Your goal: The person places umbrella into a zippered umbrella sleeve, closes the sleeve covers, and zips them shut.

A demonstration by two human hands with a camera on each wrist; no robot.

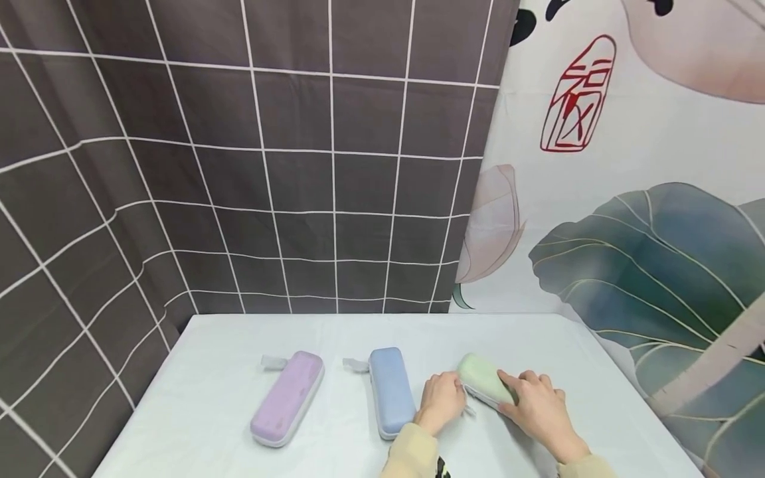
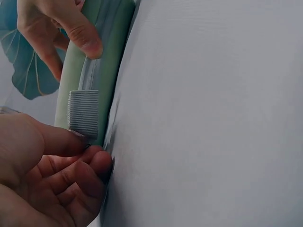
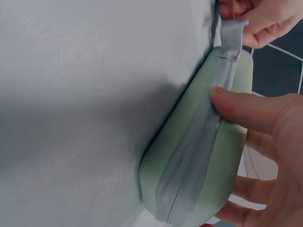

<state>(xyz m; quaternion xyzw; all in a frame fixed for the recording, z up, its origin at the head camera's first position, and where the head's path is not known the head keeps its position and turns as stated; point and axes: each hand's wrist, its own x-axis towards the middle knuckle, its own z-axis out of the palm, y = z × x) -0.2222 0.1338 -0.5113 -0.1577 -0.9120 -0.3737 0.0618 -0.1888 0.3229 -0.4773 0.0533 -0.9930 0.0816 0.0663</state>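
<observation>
A light green zippered case (image 1: 481, 380) lies at the right part of the white table. My right hand (image 1: 540, 408) grips it, thumb on the grey zipper band (image 3: 191, 156) side and fingers around the far side. At the case's other end my left hand (image 1: 442, 398) has thumb and index finger together on the small zipper pull (image 2: 87, 146), mostly hidden by the fingertips. A grey ribbed fabric tab (image 2: 84, 111) stands out from the case beside the left thumb. The zipper looks closed along the stretch in the right wrist view.
Left of the hands, a blue case (image 1: 391, 392) and a purple case (image 1: 288, 398) lie on the white table (image 1: 197, 411), each with a grey tab. A dark grid-patterned curtain (image 1: 299, 179) and a leaf-printed cloth (image 1: 657, 265) hang behind.
</observation>
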